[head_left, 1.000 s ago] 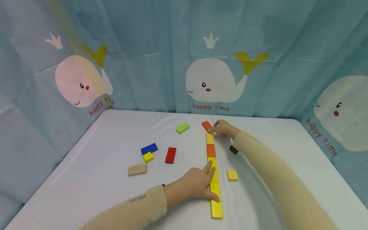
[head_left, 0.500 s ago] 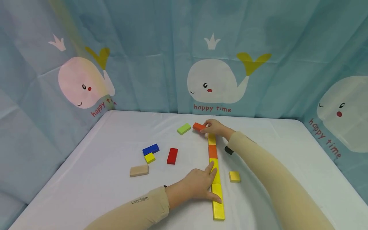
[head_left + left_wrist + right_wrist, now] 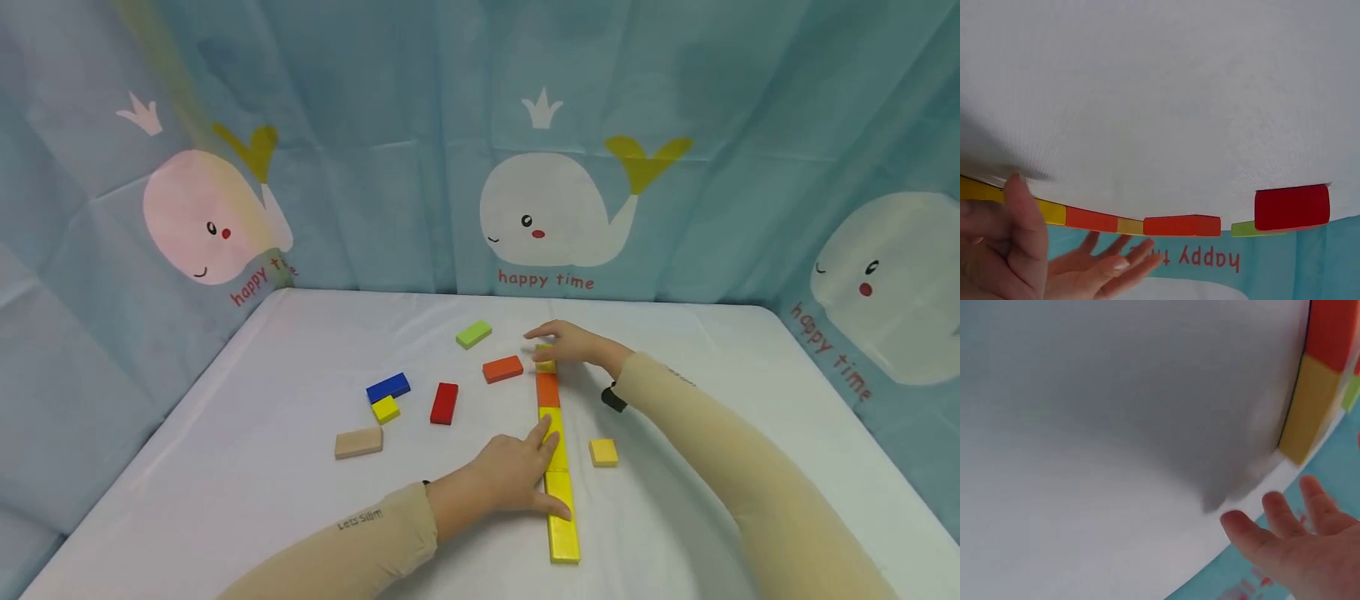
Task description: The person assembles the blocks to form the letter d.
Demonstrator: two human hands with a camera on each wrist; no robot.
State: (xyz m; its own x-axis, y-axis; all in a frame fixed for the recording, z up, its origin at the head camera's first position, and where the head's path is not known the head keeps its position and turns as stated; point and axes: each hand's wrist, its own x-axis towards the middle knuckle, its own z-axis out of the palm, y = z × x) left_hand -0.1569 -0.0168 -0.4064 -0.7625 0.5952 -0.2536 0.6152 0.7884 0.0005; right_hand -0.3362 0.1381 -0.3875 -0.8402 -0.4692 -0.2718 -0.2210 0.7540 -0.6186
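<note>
A straight row of flat toy blocks runs away from me: long yellow blocks point(image 3: 564, 546), an orange block point(image 3: 547, 390) and a paler yellow block point(image 3: 546, 365) at the far end. My left hand point(image 3: 506, 475) rests across the yellow blocks, thumb and forefinger spread along their tops. Over the row's far end is my right hand point(image 3: 576, 343), fingers extended and holding nothing. In the right wrist view its fingertips point(image 3: 1238, 525) hover just beyond the paler yellow block point(image 3: 1310, 406). A loose orange-red block point(image 3: 502, 369) lies left of the row.
Left of the row lie a light green block point(image 3: 474, 335), a red block point(image 3: 444, 404), a blue block point(image 3: 387, 387), a small yellow block point(image 3: 386, 410) and a plain wooden block point(image 3: 358, 443). A yellow square block point(image 3: 603, 452) sits to the right. A whale-print curtain point(image 3: 420, 208) backs the white table.
My right hand has shifted the orange-red block from the row's far end leftward and toward me, then let go and moved back over the row. The left hand stays on the yellow blocks.
</note>
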